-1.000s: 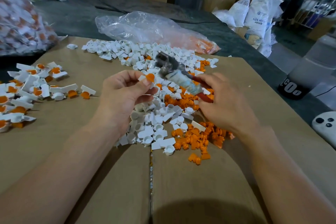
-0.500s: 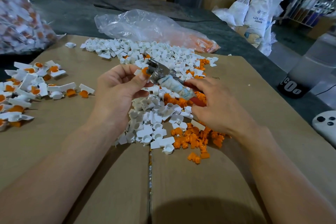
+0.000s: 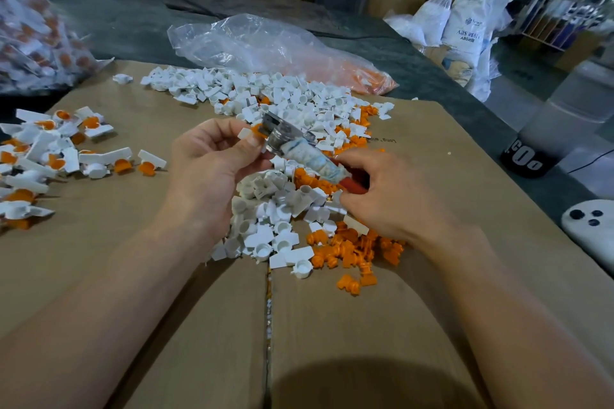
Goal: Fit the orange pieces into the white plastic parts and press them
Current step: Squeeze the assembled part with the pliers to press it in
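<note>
My left hand pinches a white plastic part with an orange piece in it, held above the piles. My right hand grips a metal-headed tool by its wrapped, red handle. The tool's head touches the orange piece. Under both hands lies a heap of loose white parts on brown cardboard. Loose orange pieces lie in a pile just right of it. More white parts spread further back.
Assembled white-and-orange parts lie at the left edge. A clear plastic bag with orange pieces lies behind the piles, another filled bag at the far left. A white controller and a dark canister sit to the right.
The tool's head has swung left and down from above the pile until it meets the orange piece in my left hand. Both hands stay in about the same place.
</note>
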